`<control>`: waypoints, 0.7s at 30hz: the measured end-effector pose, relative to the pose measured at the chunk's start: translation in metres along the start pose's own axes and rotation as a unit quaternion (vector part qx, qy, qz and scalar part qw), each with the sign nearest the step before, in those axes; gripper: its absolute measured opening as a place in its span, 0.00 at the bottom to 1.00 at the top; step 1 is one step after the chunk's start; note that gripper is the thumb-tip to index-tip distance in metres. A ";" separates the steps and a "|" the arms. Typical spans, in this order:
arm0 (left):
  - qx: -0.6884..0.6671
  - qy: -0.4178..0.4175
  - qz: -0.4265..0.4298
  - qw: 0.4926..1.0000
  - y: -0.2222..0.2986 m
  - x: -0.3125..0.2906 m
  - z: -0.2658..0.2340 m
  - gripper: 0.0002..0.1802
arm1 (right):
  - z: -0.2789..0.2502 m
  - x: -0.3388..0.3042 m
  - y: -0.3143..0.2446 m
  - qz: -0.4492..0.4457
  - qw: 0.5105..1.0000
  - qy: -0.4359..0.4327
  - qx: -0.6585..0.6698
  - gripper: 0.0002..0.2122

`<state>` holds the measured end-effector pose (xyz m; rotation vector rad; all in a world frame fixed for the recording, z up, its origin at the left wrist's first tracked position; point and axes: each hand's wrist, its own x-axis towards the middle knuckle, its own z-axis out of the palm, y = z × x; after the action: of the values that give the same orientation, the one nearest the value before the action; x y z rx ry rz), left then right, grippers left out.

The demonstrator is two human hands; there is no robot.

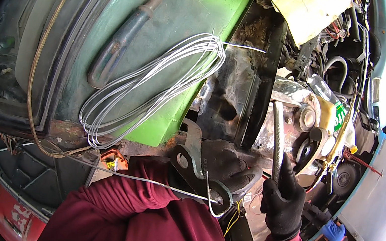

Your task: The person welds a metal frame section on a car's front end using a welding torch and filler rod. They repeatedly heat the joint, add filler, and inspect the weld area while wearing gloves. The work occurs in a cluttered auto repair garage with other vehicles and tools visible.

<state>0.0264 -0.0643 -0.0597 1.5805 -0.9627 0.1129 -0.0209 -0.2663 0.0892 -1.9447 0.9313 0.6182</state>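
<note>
My left hand [226, 164], in a dark glove, is closed around a flat metal bracket [183, 157] with round holes. A pale wire [142, 179] runs across my maroon sleeve to the bracket, and its bent end loops at the lower hole. My right hand [286, 200], in a black glove, grips the lower end of a long, worn grey bar [277, 134]. The bar's upper end lies against the engine parts. A coil of white wire [152, 90] rests on the green car panel [175, 10], beside a dark-handled screwdriver [127, 38] with a pointed tip.
An open engine bay with a pulley [305, 118], hoses and a plastic bottle [338, 119] lies to the right. Yellowish sheet [303, 9] covers its far part. A brown cable [37, 59] hangs at left above a red car [10, 207]. Another person [333, 232] is farther off.
</note>
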 end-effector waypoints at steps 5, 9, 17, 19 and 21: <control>-0.003 -0.034 -0.017 0.999 0.002 0.011 -0.008 0.33 | 0.000 0.007 0.013 -0.054 0.998 0.011 0.007 0.34; -0.041 -0.021 -0.025 0.999 0.002 0.012 -0.009 0.34 | -0.005 0.002 0.017 -0.023 0.999 0.019 0.031 0.34; 0.011 -0.036 -0.034 0.999 0.004 0.005 -0.006 0.43 | -0.003 -0.010 0.019 -0.049 0.996 0.022 -0.068 0.36; -0.017 -0.015 -0.033 0.999 0.006 0.005 -0.005 0.42 | -0.006 -0.008 0.019 -0.058 0.996 0.016 -0.068 0.36; -0.021 -0.007 -0.038 0.999 0.008 0.006 -0.004 0.42 | -0.009 -0.006 0.020 -0.060 0.996 0.009 -0.064 0.36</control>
<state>0.0270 -0.0634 -0.0495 1.5782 -0.9087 0.0289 -0.0398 -0.2781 0.0884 -2.1052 0.7962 0.6048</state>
